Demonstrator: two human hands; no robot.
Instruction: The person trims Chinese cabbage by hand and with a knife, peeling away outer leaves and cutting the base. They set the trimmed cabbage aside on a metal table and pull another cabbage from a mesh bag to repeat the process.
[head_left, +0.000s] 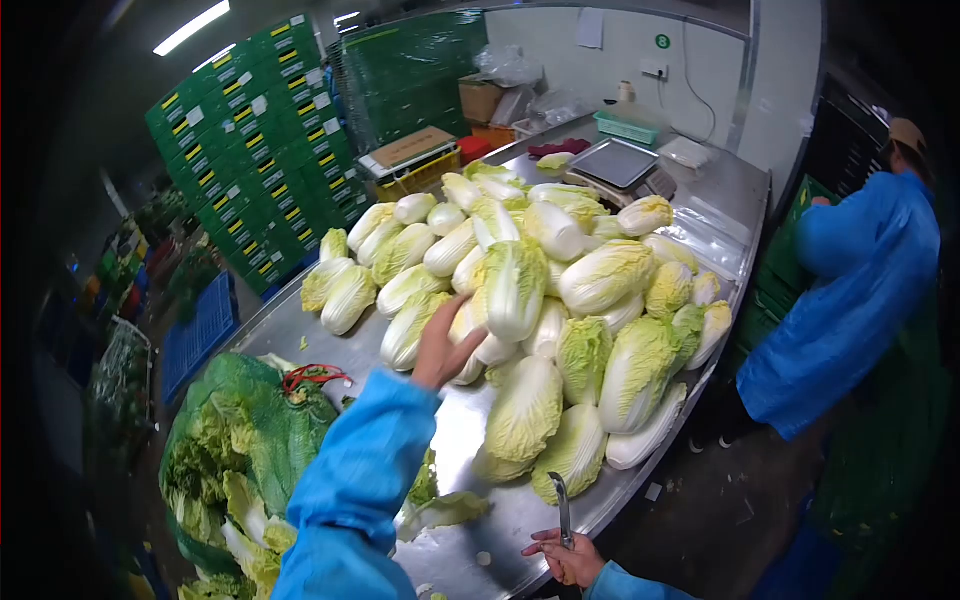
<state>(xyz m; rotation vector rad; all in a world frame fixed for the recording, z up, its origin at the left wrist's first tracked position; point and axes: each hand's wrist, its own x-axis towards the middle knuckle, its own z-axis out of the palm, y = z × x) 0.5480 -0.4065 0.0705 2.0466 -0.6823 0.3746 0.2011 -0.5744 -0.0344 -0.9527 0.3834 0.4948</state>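
My left hand reaches over the pile with thumb and fingers apart, its fingertips right at the napa cabbages in the middle. Just beyond the fingers, one napa cabbage stands up above the others, white base toward me. My right hand is low at the table's near edge, wrapped around a knife with a curved metal blade that points up. Closest to the blade lies a pale green napa cabbage. Loose trimmed leaves rest on the metal between my two arms.
The steel table carries the heap, a scale and a green basket at the back. A green mesh sack of leaves stands left. Stacked green crates rise behind. A person in a blue gown stands right.
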